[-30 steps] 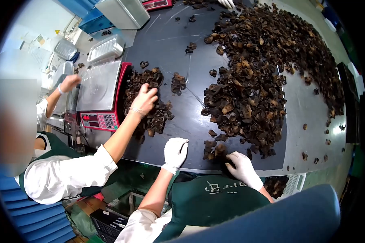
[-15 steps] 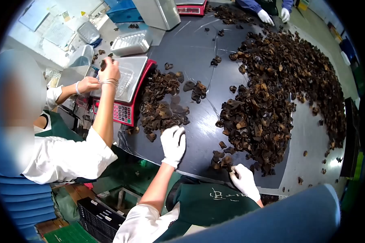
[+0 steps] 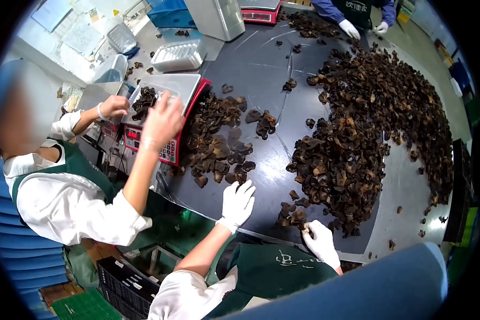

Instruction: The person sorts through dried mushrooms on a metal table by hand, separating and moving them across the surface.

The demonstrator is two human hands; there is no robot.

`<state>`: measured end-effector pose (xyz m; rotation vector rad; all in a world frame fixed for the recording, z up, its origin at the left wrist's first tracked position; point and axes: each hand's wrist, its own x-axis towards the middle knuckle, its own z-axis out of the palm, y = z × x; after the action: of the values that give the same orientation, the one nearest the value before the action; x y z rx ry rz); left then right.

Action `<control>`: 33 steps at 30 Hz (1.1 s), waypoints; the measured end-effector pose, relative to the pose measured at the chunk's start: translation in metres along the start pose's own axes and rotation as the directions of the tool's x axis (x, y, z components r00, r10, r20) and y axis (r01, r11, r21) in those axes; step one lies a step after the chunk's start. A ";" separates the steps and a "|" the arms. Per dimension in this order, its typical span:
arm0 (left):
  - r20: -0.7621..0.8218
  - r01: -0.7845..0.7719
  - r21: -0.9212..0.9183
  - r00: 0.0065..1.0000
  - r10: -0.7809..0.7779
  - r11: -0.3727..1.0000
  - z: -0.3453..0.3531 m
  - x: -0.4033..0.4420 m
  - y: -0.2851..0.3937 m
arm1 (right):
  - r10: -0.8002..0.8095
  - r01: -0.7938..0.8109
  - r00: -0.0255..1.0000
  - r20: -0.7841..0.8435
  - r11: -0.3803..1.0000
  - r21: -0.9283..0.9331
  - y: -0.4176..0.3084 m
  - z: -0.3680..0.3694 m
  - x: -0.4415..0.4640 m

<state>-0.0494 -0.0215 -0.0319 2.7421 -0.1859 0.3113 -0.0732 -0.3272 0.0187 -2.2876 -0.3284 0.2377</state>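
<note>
My left hand (image 3: 237,207), in a white glove, is over the dark table (image 3: 261,194) with its fingers apart, just below a small pile of dark dried fungus (image 3: 213,152). Nothing shows in it. My right hand (image 3: 322,243), also gloved, is at the table's near edge, fingers pressed together beside a small cluster of fungus pieces (image 3: 292,215); what its fingertips hold is too small to name. Beyond it lies a large fungus heap (image 3: 341,160).
At left, a co-worker's bare hand (image 3: 164,121) is above a red scale (image 3: 176,152) bearing fungus in a clear tray. Stacked clear trays (image 3: 178,56) and a grey bin (image 3: 217,18) stand behind. Another person's gloved hands (image 3: 350,29) are at the far edge.
The view has shifted, bringing the far person into sight. My left hand has moved up to the small pile and its fingers have spread. Fungus now lies in the tray on the scale.
</note>
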 end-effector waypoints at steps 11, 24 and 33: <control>-0.124 -0.046 -0.208 0.992 0.020 0.977 -0.017 -0.011 0.040 | 0.007 -0.006 0.999 0.049 1.000 -0.029 -0.003 -0.004 -0.001; -0.177 -0.086 -0.260 0.983 0.040 0.962 -0.026 0.034 0.019 | 0.042 -0.043 0.998 0.052 0.999 0.014 -0.004 -0.004 -0.001; -0.260 0.038 0.339 0.964 0.055 0.940 -0.081 0.071 -0.055 | 0.007 -0.007 0.999 0.046 1.000 -0.001 -0.001 -0.003 0.001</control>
<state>0.0128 0.0537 0.0397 2.9976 -0.0759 0.7774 -0.0716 -0.3286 0.0216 -2.2874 -0.3438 0.2943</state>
